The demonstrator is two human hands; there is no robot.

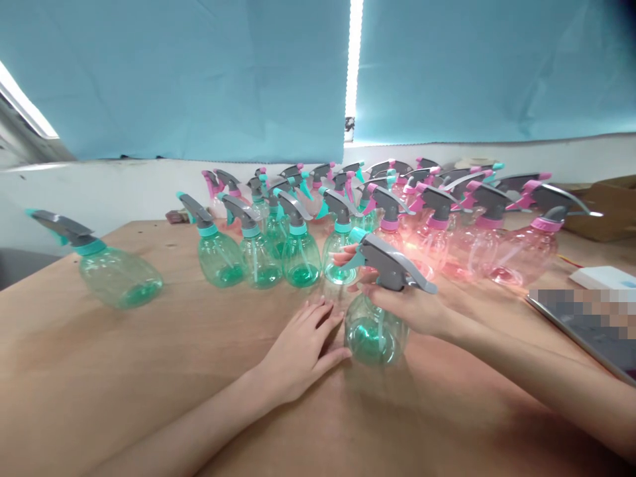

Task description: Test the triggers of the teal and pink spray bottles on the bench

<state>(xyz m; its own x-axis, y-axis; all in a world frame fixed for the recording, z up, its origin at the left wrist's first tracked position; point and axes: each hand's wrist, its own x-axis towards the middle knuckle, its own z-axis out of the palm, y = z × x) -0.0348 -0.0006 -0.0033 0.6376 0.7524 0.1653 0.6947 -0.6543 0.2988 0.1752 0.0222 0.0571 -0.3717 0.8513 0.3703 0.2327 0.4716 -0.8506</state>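
Note:
A green spray bottle (375,334) with a grey trigger head stands on the wooden table (149,371) in front of me. My right hand (407,308) is closed around its neck, just under the grey trigger. My left hand (301,351) lies on the table with fingers stretched out, its fingertips touching the bottle's left side. Behind stand several green spray bottles (268,255) in a cluster and several pink spray bottles (472,238) to their right.
One green spray bottle (112,271) stands apart at the left of the table. A white box (603,278) and a flat tablet-like thing (586,324) lie at the right. A cardboard box (609,209) sits at the far right. Blue sheets cover the window behind.

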